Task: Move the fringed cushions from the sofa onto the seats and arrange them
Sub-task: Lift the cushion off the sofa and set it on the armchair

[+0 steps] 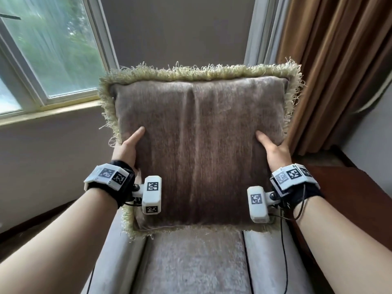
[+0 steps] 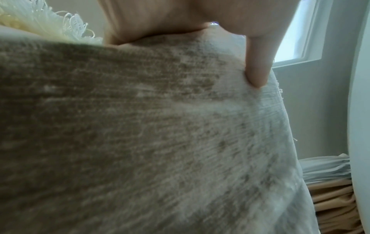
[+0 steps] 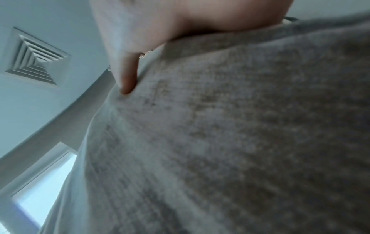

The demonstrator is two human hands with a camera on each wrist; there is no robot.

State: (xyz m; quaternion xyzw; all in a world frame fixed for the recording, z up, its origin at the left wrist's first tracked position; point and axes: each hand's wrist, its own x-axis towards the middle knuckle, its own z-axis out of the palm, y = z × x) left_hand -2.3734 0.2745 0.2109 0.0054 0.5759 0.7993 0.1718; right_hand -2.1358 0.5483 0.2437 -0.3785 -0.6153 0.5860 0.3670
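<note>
- The cushion (image 1: 199, 149) stands upright, its brown face towards the person and its fringed top edge uppermost; it looks roughly square, so no long axis stands out.
- It is held above the seat (image 1: 197, 264) of a pale armchair, its lower fringe close to the seat cushion; whether they touch cannot be told.
- The left hand (image 1: 127, 148) grips the cushion's left edge, thumb (image 2: 258, 68) pressed flat on the front, the other fingers hidden behind.
- The right hand (image 1: 273, 148) grips the right edge the same way, thumb (image 3: 126, 76) on the front face.
- A window (image 1: 48, 49) lies to the left behind, a brown curtain (image 1: 339, 60) to the right.
</note>
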